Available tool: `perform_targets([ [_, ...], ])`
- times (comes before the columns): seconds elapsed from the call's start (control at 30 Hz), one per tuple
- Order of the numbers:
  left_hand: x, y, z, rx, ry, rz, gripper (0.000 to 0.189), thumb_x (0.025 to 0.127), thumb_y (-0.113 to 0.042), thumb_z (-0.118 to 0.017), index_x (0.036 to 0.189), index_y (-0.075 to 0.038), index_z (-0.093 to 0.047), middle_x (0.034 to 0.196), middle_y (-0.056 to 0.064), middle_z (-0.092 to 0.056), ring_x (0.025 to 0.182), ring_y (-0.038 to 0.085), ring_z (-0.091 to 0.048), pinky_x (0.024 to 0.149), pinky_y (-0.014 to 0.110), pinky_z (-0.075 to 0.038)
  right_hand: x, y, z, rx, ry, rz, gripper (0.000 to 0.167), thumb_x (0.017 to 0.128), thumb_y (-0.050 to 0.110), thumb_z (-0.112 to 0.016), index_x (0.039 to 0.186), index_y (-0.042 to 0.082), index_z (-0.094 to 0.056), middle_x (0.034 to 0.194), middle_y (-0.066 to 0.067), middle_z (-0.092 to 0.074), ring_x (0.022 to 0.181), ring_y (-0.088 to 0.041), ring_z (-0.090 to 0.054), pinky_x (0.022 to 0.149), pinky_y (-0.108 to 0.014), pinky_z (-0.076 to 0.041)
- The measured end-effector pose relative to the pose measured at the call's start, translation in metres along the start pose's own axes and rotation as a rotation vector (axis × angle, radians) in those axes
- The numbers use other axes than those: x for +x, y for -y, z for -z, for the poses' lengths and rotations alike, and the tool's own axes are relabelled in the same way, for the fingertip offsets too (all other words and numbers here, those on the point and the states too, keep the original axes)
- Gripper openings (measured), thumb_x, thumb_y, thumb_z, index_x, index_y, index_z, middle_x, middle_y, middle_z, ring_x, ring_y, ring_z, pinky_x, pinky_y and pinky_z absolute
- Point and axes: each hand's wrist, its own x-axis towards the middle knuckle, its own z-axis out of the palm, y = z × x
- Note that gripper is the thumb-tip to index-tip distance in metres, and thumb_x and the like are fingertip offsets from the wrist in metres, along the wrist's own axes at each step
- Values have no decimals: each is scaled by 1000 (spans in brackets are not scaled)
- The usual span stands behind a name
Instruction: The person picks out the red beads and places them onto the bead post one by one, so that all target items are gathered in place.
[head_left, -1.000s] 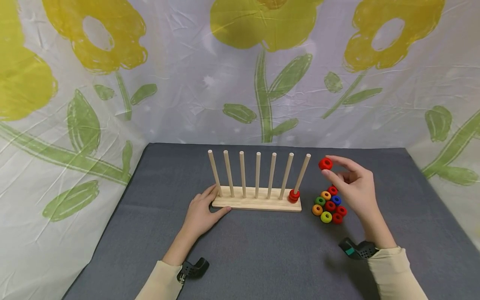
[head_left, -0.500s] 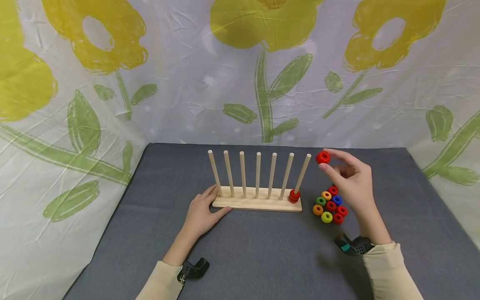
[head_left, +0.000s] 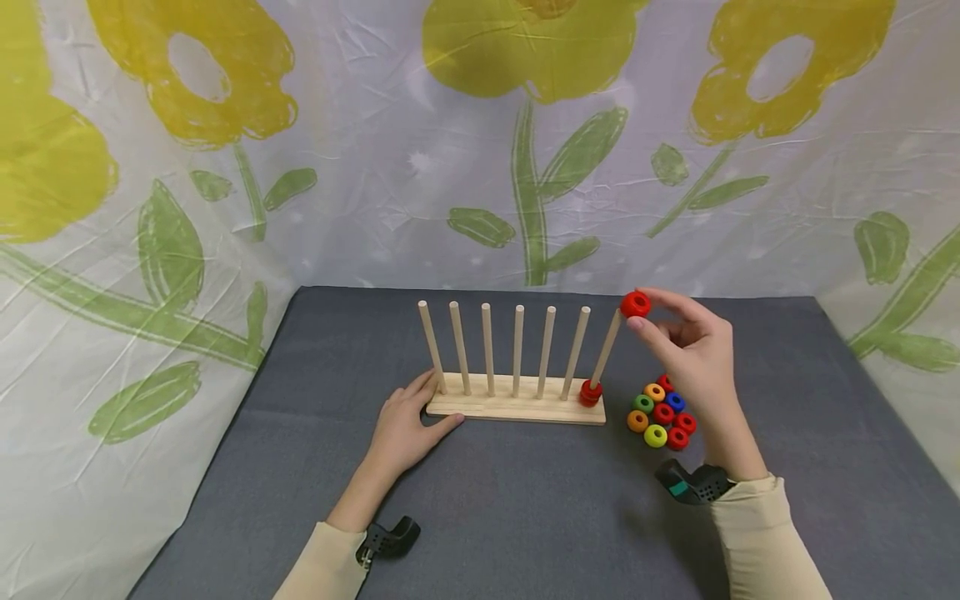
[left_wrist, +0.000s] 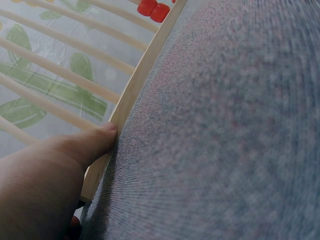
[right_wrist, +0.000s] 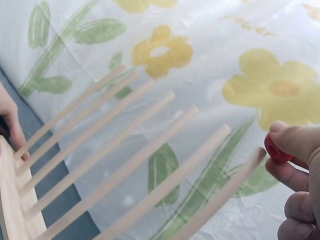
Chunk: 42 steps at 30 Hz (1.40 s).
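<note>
A wooden peg stand (head_left: 517, 408) with a row of upright pegs sits mid-table. Red beads (head_left: 590, 393) are stacked at the foot of its rightmost peg. My left hand (head_left: 401, 425) holds the stand's left end, its thumb (left_wrist: 95, 142) against the front edge; the other fingers lie along the end and are partly hidden. Between thumb and fingertips, my right hand (head_left: 693, 350) pinches a red bead (head_left: 636, 304). That bead is level with the top of the rightmost peg (right_wrist: 225, 195), right beside the tip. Whether it touches the peg I cannot tell.
Right of the stand, a cluster of loose beads lies on the dark cloth, among them a yellow-green bead (head_left: 656, 436), a blue bead (head_left: 675, 402) and a green bead (head_left: 643, 403). A flower-printed curtain (head_left: 360, 167) hangs behind the table (head_left: 510, 517).
My right hand has moved left and slightly up with the red bead, from beside the loose beads to the top of the rightmost peg. The left hand stays put on the stand.
</note>
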Motion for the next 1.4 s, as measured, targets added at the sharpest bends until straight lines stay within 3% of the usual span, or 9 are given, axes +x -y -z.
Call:
perform_targets([
  [0.27, 0, 0, 0, 5, -11, -12, 84, 88, -51, -77, 150, -2, -49, 154, 15, -45, 121, 40, -53, 100, 57, -39, 0, -25, -1, 25, 18, -9, 39, 90, -14, -71, 128, -4, -68, 54, -2, -45, 44, -12, -33, 41, -28, -25],
  [0.47, 1, -2, 1, 12, -2, -13, 83, 88, -52, -76, 150, -3, -50, 154, 15, -45, 120, 39, -53, 100, 56, -40, -2, -29, -2, 9, 15, -16, 41, 89, -10, -74, 128, 1, -70, 52, -2, -42, 43, -11, -32, 39, -29, -25],
  [0.73, 2, -2, 2, 7, 3, 0, 83, 89, -52, -75, 150, -3, -50, 154, 14, -45, 120, 38, -53, 100, 55, -40, -1, 4, -6, -39, 53, 7, 37, 89, -13, -71, 125, -9, -66, 50, -5, -38, 43, -13, -30, 40, -29, -24],
  [1.4, -1, -3, 2, 6, -5, 0, 84, 89, -51, -76, 152, -3, -48, 154, 15, -45, 121, 39, -52, 100, 56, -39, -1, 10, -3, -158, 130, -34, 36, 89, -7, -75, 124, -3, -70, 50, -5, -35, 43, -15, -31, 41, -30, -26],
])
